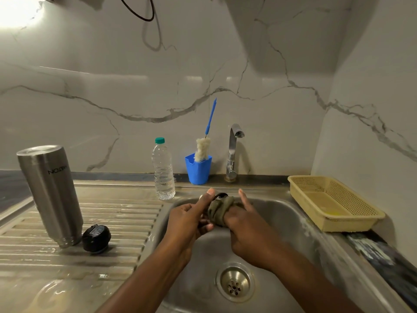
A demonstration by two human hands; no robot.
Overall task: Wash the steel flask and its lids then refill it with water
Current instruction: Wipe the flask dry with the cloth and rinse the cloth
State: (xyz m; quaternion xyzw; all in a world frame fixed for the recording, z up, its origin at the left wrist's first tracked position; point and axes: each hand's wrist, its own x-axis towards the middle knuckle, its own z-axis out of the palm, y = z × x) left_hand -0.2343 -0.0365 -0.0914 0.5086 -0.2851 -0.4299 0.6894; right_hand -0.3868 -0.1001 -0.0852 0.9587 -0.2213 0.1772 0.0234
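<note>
The steel flask [50, 195] stands upside down on the ribbed draining board at the left. A black lid [96, 238] lies beside its base. Over the sink basin [282, 222], my left hand [191, 220] holds a second dark lid [220, 195], mostly hidden. My right hand [246, 229] grips a greyish-green scrub cloth [217, 211] that is wrapped against that lid. Both hands touch each other around it. The tap [234, 150] behind them shows no running water.
A clear water bottle [163, 170] with a green cap stands at the sink's back rim. A blue cup [198, 168] holds a blue-handled bottle brush [204, 145]. A yellow plastic basket [334, 203] sits at the right. The drain [234, 282] lies near me.
</note>
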